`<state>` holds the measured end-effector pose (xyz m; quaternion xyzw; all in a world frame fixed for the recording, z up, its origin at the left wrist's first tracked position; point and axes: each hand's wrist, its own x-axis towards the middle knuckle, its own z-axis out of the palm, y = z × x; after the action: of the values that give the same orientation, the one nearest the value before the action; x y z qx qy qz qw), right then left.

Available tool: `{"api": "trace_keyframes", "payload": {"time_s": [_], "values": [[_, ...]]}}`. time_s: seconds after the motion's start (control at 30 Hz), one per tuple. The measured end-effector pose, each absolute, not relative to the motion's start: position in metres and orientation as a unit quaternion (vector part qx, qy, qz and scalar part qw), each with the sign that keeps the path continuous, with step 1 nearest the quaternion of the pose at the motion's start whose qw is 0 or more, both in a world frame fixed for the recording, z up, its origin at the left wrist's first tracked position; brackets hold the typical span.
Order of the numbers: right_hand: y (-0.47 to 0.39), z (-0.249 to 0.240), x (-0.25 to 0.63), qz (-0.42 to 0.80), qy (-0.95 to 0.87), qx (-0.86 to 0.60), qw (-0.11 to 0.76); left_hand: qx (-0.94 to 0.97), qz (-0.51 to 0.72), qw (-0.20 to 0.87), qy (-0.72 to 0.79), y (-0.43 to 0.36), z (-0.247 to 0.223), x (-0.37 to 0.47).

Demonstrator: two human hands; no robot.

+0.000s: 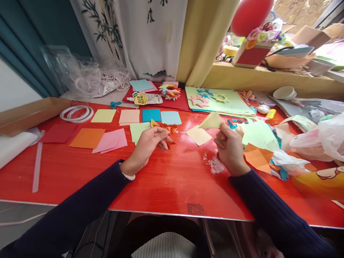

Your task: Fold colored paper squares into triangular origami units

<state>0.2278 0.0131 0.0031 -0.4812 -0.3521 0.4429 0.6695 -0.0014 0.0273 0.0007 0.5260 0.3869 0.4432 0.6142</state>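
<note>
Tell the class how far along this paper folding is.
Looks done: the spiky multicoloured paper ring. In hand: a pale yellow folded paper triangle in the right hand; what the left hand grips is unclear. Apparently left: flat orange paper squares and flat pink paper squares.

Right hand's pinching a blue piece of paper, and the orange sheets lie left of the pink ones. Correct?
Not quite: the head view shows the right hand pinching a pale yellow piece of paper, not blue. The orange sheets do lie left of the pink ones.
</note>
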Motion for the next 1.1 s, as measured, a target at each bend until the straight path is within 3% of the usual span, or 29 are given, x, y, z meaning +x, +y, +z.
{"api": "trace_keyframes", "payload": {"time_s": [0.23,0.43,0.67,0.9,1.1], "values": [[-0.003,0.001,0.198,0.520,-0.388,-0.477,0.593,0.607,0.362,0.597,0.380,0.019,0.005,0.009],[-0.007,0.004,0.196,0.552,-0.414,-0.465,0.555,0.609,0.391,0.588,0.362,0.014,-0.001,0.012],[0.007,0.009,0.227,0.483,-0.387,-0.488,0.615,0.625,0.379,0.582,0.357,0.023,0.003,0.000],[-0.005,0.016,0.212,0.543,-0.547,-0.495,0.400,0.694,0.304,0.548,0.355,0.023,0.003,-0.003],[-0.012,0.017,0.210,0.536,-0.601,-0.470,0.361,0.665,0.334,0.569,0.348,0.024,0.008,-0.005]]}}
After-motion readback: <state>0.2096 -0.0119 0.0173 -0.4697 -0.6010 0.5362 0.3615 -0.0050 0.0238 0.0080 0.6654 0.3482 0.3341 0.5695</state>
